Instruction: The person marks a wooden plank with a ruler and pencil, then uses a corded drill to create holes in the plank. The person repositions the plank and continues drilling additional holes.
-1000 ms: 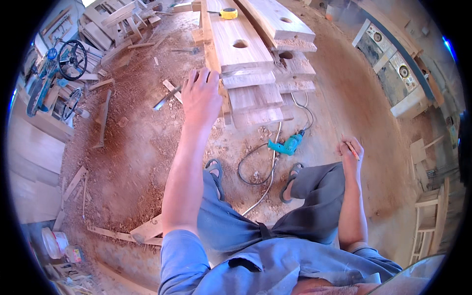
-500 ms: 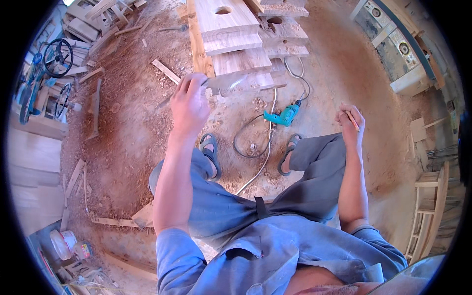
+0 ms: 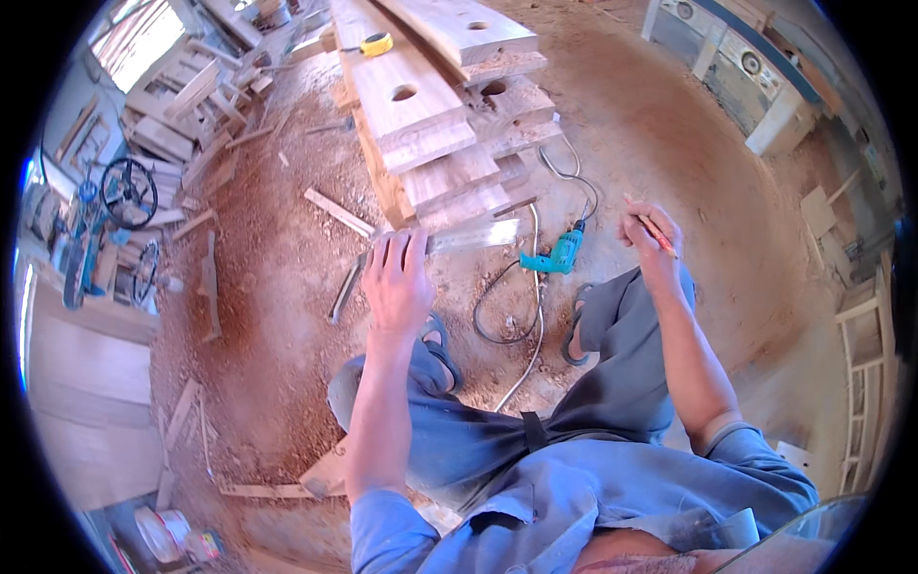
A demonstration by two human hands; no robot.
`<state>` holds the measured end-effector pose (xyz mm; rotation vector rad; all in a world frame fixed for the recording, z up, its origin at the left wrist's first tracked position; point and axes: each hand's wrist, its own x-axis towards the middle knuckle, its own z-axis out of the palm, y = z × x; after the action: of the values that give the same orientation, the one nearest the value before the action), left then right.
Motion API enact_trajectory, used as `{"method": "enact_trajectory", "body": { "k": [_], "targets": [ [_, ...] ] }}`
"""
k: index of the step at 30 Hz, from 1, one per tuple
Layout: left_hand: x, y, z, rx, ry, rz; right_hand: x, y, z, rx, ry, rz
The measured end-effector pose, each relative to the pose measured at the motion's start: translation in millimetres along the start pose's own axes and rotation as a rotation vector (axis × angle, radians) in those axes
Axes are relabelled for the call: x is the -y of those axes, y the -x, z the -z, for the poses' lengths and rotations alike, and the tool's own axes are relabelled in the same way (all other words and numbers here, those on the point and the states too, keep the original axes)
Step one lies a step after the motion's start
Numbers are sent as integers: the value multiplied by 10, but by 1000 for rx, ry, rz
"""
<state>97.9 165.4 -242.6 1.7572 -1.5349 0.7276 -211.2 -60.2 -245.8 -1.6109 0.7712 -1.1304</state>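
My left hand [image 3: 398, 279] is closed around what looks like a try square, whose shiny metal blade [image 3: 478, 235] points right, just below the near ends of the stacked planks. Its dark stock [image 3: 344, 290] sticks out at the lower left of the hand. The thick planks [image 3: 406, 120] are pale wood, several with round holes in their ends. Over my right knee, my right hand [image 3: 653, 237] grips a red pencil [image 3: 656, 233] between curled fingers.
A teal power drill [image 3: 559, 252] lies on the dusty floor between my feet, its cord looping around. A yellow tape measure [image 3: 376, 44] rests on the planks. Wood scraps [image 3: 339, 212] and shavings lie leftward, near a machine with a black handwheel [image 3: 128, 193]. A wooden frame [image 3: 861, 383] stands at right.
My left hand has come down and slightly right with the square, away from the plank ends. The view has shifted, showing more of the stack and the tape measure. My right hand still holds the pencil.
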Motion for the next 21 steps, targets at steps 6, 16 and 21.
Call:
{"method": "enact_trajectory", "body": {
  "k": [6, 16, 21],
  "targets": [
    [-98, -518, 113, 69, -179, -87, 694, -249, -646, 208, -200, 210],
    [-82, -1199, 126, 208, -286, 3, 512, -1139, -1278, 190, -224, 287],
    [162, -1191, 339, 240, -370, 195, 337, -1547, -1269, 162, -302, 279]
  ]
}}
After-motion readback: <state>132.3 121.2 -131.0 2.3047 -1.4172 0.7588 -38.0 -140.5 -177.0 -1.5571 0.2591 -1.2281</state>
